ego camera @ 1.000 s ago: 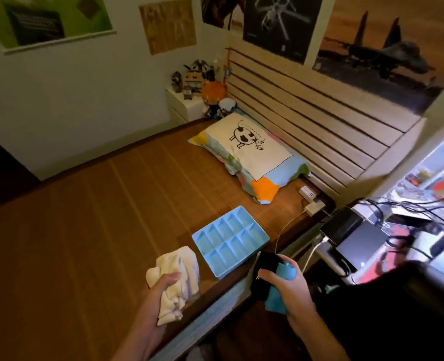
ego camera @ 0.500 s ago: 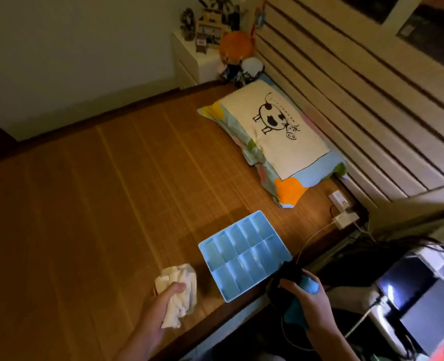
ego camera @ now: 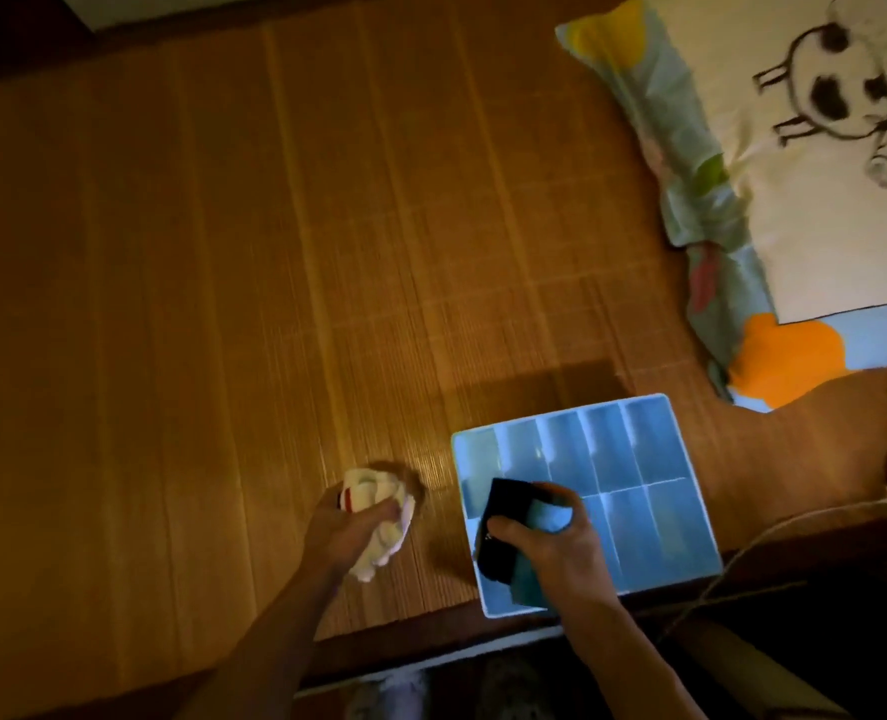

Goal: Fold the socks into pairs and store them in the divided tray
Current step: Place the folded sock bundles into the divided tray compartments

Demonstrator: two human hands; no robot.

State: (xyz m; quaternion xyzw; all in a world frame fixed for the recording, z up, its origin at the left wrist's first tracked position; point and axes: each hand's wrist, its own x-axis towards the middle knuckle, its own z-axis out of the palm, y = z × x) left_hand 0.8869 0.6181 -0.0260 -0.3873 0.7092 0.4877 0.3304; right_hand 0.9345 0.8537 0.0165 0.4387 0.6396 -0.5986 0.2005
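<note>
A ribbed bamboo mat (ego camera: 223,304) is covering the bed, stretching wide to the left of and beyond everything else. A soft patchwork pillow (ego camera: 820,226) is lying at the far right. A pale blue plastic tray (ego camera: 638,459), rectangular with walled compartments, is sitting right at the bed's near edge. The right grip (ego camera: 550,548) is curling round a black and teal sock bundle (ego camera: 503,517) over the tray's near-left compartments. The left grip (ego camera: 342,532) is clutching a crumpled white sock bundle (ego camera: 373,498), red-striped, just left of the tray and apart from it.

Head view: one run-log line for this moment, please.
left hand: grips white socks, left of tray | right hand: grips dark socks over tray's near-left corner | tray: no socks seen inside
</note>
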